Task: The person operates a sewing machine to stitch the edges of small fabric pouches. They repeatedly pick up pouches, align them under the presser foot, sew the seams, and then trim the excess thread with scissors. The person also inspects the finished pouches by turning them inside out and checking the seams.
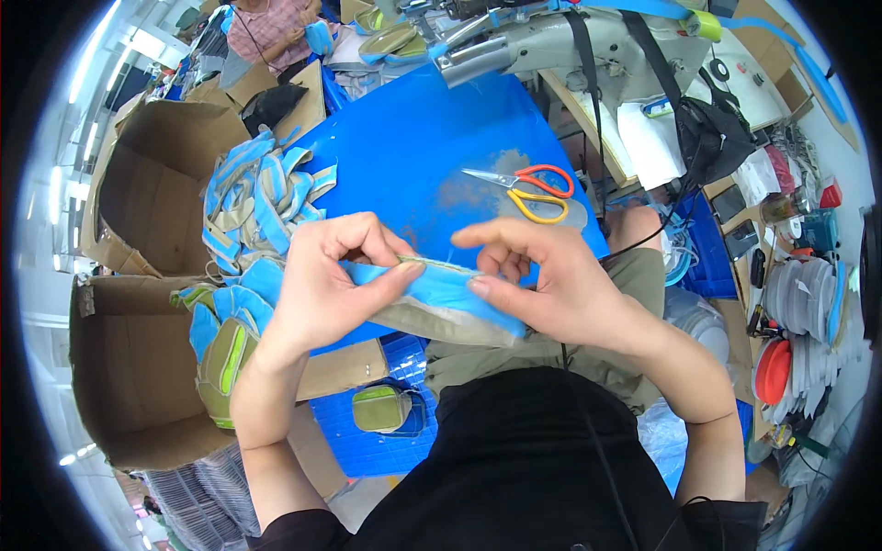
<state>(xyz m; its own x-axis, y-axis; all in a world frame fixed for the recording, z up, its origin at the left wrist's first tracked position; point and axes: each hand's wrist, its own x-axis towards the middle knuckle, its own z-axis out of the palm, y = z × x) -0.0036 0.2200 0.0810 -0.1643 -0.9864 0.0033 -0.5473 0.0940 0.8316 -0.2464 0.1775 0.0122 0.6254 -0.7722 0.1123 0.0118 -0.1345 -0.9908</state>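
Note:
A blue and beige fabric piece (450,296) is stretched between my two hands, above the near edge of the blue work surface (404,138). My left hand (344,275) pinches its upper edge between thumb and fingers. At the other end, my right hand (537,275) grips the same edge with the thumb, its index finger lifted off the cloth. A thin greenish strip runs along the edge between the hands. Beyond my right hand lie scissors (528,188) with one red and one yellow handle, their blades pointing left.
Blue and beige strips (262,197) pile up at left, beside two cardboard boxes (165,174). Small green and blue pouches (230,354) hang by the nearer box. A sewing machine (570,55) stands at the back right. Another person (271,32) sits at the far left.

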